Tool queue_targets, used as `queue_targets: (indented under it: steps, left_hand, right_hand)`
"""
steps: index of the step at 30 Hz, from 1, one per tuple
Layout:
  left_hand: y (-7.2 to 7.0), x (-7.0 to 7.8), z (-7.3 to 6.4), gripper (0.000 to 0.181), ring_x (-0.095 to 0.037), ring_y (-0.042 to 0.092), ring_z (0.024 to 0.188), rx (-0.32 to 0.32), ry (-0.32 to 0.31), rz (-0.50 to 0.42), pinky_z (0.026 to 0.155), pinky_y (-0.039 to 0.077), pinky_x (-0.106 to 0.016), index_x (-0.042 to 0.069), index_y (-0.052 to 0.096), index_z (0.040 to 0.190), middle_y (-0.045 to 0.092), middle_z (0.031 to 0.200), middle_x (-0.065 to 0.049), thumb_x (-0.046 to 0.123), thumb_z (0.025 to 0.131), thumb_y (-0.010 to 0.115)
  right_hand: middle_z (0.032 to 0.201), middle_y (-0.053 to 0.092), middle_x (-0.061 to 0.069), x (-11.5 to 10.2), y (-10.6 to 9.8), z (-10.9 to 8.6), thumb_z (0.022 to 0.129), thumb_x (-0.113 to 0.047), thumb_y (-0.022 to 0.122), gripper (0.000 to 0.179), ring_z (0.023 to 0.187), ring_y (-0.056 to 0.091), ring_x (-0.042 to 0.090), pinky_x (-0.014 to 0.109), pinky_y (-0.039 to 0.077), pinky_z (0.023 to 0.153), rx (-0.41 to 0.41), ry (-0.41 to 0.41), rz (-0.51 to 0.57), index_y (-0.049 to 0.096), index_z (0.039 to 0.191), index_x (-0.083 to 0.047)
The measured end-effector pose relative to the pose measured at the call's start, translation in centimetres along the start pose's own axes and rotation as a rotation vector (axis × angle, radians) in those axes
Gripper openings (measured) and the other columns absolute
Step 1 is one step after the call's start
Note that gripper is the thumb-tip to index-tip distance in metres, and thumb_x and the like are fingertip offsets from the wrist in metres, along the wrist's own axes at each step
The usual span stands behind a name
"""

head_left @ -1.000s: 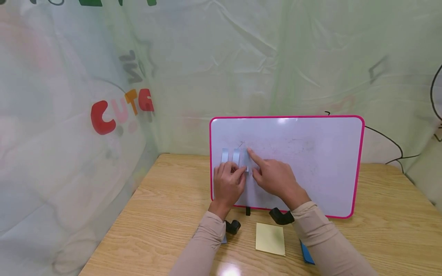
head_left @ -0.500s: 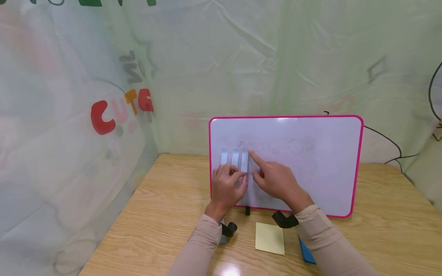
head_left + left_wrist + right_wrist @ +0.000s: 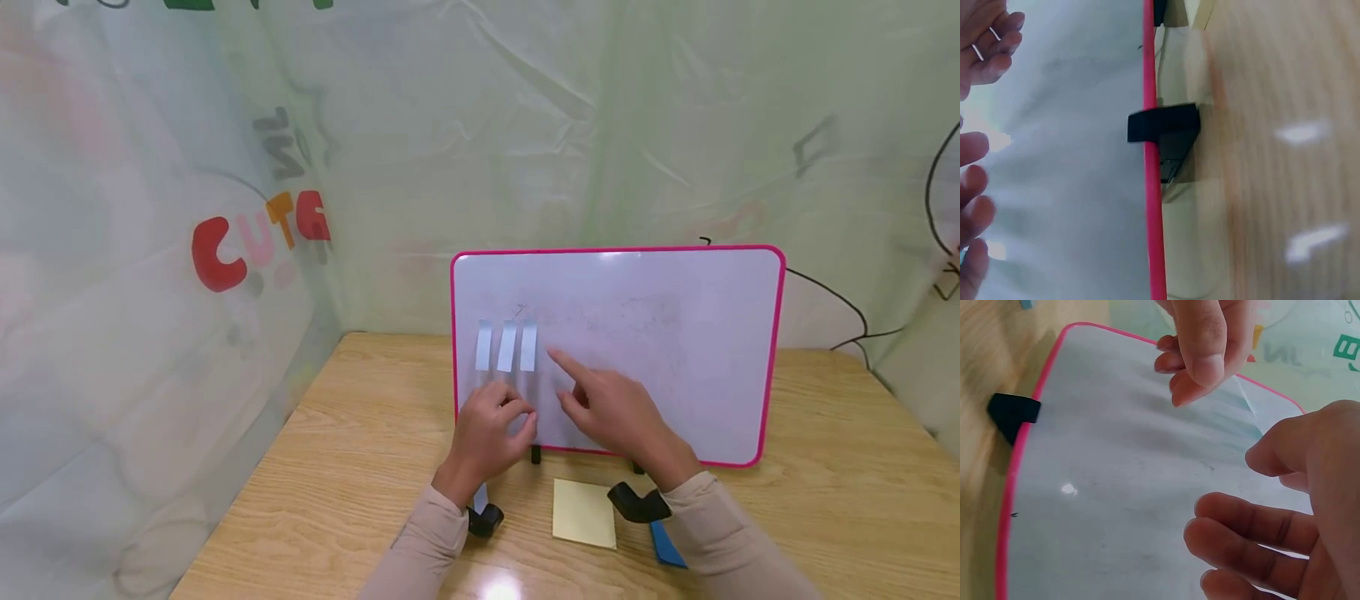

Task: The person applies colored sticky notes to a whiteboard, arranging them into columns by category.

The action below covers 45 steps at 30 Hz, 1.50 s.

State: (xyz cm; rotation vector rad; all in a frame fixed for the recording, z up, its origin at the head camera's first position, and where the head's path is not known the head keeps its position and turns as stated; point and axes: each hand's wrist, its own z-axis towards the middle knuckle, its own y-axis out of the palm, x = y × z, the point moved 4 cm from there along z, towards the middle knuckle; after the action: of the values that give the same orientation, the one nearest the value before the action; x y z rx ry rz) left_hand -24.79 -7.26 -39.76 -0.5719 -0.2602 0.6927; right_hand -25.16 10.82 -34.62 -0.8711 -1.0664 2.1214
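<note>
Three narrow pale-blue paper strips hang side by side on the left part of a pink-framed whiteboard: a left strip, a middle strip and a right strip. Just below them is my left hand, fingers loosely bent, with nothing seen in it. In the right wrist view, the left hand's thumb and fingers show no paper between them. My right hand is right of the strips, its index finger extended and apart from them.
On the wooden table, a yellow sticky-note pad lies before the board. A blue flat item is partly behind the right sleeve. A light-blue piece shows by the left wrist. A black foot supports the board's lower edge.
My left hand has let go of the right strip's lower end and dropped below the strips. My right index finger has left that strip's top and moved right and down.
</note>
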Motion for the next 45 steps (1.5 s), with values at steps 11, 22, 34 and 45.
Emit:
queue_targets:
  steps: [11,22,34,45]
  left_hand:
    - [0.9,1.8,-1.4,0.01,-0.007,0.058,0.076,-0.238,0.007,-0.166,0.07,0.047,-0.015,0.016,0.077,0.083,0.063,0.083,0.006,0.021,0.09,0.073]
    - [1.9,2.5,-3.3,0.012,0.004,0.056,0.077,-0.572,-0.069,-0.283,0.071,0.041,-0.008,0.021,0.078,0.097,0.063,0.089,0.013,0.029,0.094,0.069]
    - [2.5,3.2,-4.5,0.025,0.002,0.057,0.106,-0.743,-0.114,-0.35,0.09,0.043,-0.014,0.023,0.075,0.11,0.062,0.116,0.013,0.04,0.093,0.07]
    - [2.7,3.5,-4.9,0.049,-0.003,0.051,0.119,-0.796,-0.058,-0.341,0.099,0.037,-0.016,0.021,0.072,0.122,0.06,0.127,0.012,0.05,0.084,0.078]
  right_hand:
    - [0.063,0.05,-0.018,0.5,0.4,-2.6,0.093,-0.018,0.07,0.048,0.053,0.041,0.001,0.025,0.038,0.048,-0.053,0.034,0.033,0.06,0.139,-0.012]
    - [0.061,0.047,-0.017,1.2,0.4,-4.2,0.093,-0.019,0.07,0.036,0.054,0.041,0.002,0.025,0.038,0.049,-0.106,0.097,0.067,0.068,0.129,-0.011]
    - [0.06,0.046,-0.017,2.0,0.7,-5.9,0.094,-0.018,0.07,0.031,0.054,0.041,0.001,0.024,0.037,0.047,-0.153,0.122,0.12,0.071,0.124,-0.01]
    - [0.062,0.045,-0.018,3.0,1.3,-7.7,0.095,-0.021,0.069,0.031,0.058,0.041,0.0,0.024,0.038,0.052,-0.247,0.147,0.143,0.071,0.124,-0.01]
